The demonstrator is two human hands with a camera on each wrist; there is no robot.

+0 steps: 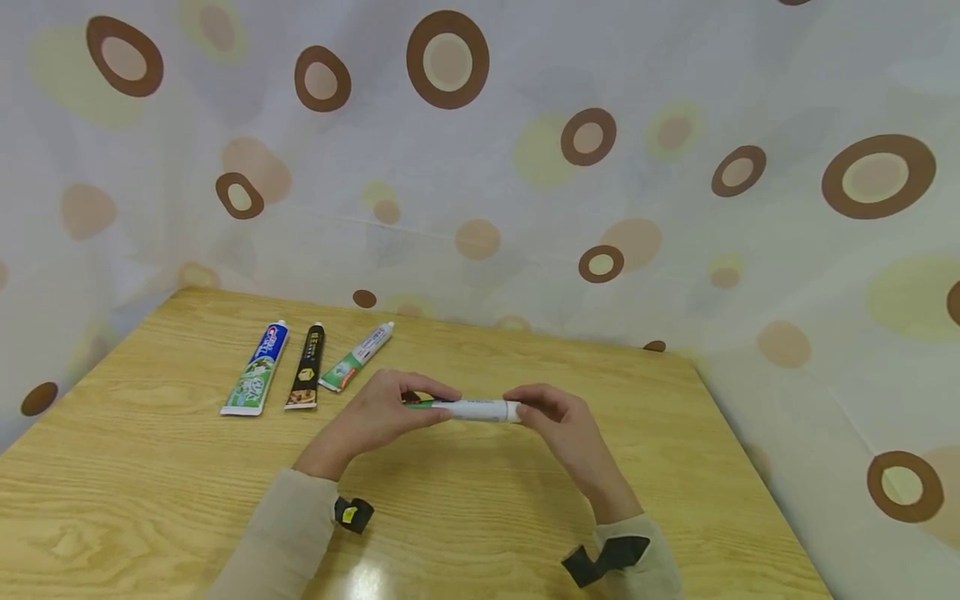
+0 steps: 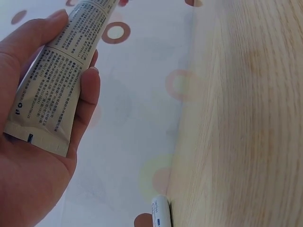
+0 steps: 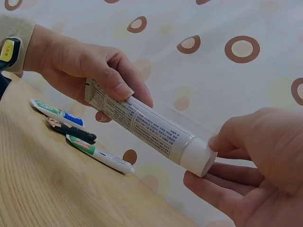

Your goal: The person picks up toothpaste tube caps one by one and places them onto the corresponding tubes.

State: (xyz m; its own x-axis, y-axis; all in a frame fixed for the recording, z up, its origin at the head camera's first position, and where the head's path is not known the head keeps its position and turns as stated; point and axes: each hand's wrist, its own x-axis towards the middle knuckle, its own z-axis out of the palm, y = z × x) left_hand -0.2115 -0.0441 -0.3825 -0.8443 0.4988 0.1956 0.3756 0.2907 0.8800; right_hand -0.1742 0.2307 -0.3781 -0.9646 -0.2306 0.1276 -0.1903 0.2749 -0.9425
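Observation:
A white toothpaste tube [image 1: 480, 410] is held level above the wooden table, between both hands. My left hand [image 1: 378, 414] grips its flat crimped end, thumb on one face and fingers behind, as the left wrist view shows. Small dark print covers the tube's back [image 3: 142, 124]. At the other end, my right hand [image 1: 562, 421] pinches the white cap [image 3: 198, 157] between thumb and fingers. The cap sits on the tube. Part of the tube's green and dark end is hidden by the left hand in the head view.
On the table [image 1: 465, 508], left of the hands, lie three more toothpaste tubes: a blue and green one [image 1: 257, 368], a black one [image 1: 305, 367] and a white and green one [image 1: 357, 357]. A patterned curtain [image 1: 525, 208] hangs behind the table's back edge.

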